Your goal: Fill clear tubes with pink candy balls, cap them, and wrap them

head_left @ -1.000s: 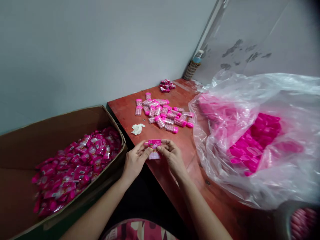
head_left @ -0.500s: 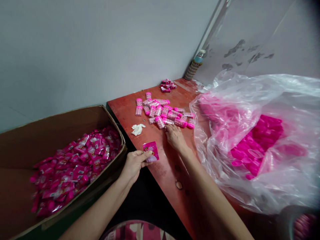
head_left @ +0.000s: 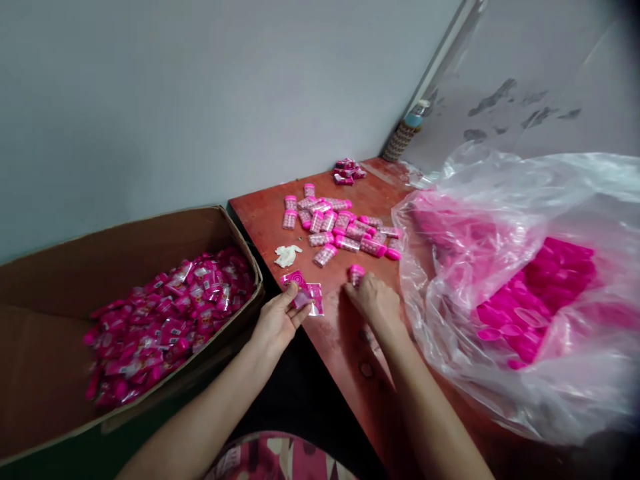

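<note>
Between the thumb and fingers of my left hand (head_left: 279, 317) is a pink printed plastic sleeve (head_left: 296, 283), bent open at the table's edge. Part of it, or a second sleeve, spreads to its right; I cannot tell which. My right hand (head_left: 376, 297) is closed round a small clear bottle with a pink cap (head_left: 356, 272), full of pale beads, a little above or on the red table (head_left: 345, 347). Several like bottles (head_left: 345, 230) lie in a loose pile beyond both hands, a few of them upright at the left.
A cardboard box (head_left: 243, 253) at the left holds many pink wrapped packs (head_left: 170, 320). A clear plastic bag (head_left: 450, 340) with pink plastic parts (head_left: 530, 300) covers the table's right. Crumpled white tissue (head_left: 288, 255), a small pack pile (head_left: 349, 172) and a woven-covered bottle (head_left: 400, 139) stand farther back.
My right hand has drawn back from the pile towards me with one bottle. The sleeve in my left hand has been bent open. The view has shifted slightly left.
</note>
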Tool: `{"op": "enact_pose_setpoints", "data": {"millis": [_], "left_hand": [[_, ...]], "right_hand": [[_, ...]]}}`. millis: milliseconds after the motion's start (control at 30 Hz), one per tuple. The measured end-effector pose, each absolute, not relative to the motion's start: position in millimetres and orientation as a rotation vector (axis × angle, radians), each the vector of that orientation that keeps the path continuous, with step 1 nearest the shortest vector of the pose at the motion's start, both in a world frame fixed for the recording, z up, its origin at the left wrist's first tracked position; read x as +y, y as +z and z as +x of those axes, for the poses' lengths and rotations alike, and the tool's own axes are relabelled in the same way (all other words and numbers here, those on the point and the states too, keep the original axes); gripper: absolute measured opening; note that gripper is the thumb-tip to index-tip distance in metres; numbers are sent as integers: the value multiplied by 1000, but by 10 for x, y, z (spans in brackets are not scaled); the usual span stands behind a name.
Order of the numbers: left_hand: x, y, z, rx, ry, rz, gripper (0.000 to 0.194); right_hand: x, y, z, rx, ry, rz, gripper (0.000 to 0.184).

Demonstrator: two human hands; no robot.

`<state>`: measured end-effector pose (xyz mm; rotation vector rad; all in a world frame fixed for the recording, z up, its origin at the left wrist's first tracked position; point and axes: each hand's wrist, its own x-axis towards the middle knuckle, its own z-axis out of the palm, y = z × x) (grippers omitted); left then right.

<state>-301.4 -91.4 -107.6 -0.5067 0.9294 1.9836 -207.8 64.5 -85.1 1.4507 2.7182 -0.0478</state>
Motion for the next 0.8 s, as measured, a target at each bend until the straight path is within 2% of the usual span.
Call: {"op": "enact_pose_setpoints", "data": {"millis": [67,133,200,267,333,400,800], "left_hand": [[-920,-1051,-3025,921,1983,-574,7],[-917,-1042,-3033,906,1982,-617,8],[-901,-1048,-3031,874,1996,-629,10],[-873,-1056,-3016,846,2002,-628,12],[-844,-1058,-2989,831,1993,-610,13],[-818,-1052,-2955,821,1977,-582,13],[-816,-1026,-2846,860,1953,-290,25]], "right_hand": [[618,-854,-2041,2730,-75,1445,32],[520,-850,-1938,2813,-360,1417,29],[316,-845,-1814,2816,-1043,1330,31],[39,-856,-1719,2543,-1811,1215,34],[-226,-891,-1683,2331,-2169,1167,33],[-401,-943,-1696,2245,-2288,1180,32],[-449,-1100,-1731,2131,-2465,990,28]]}}
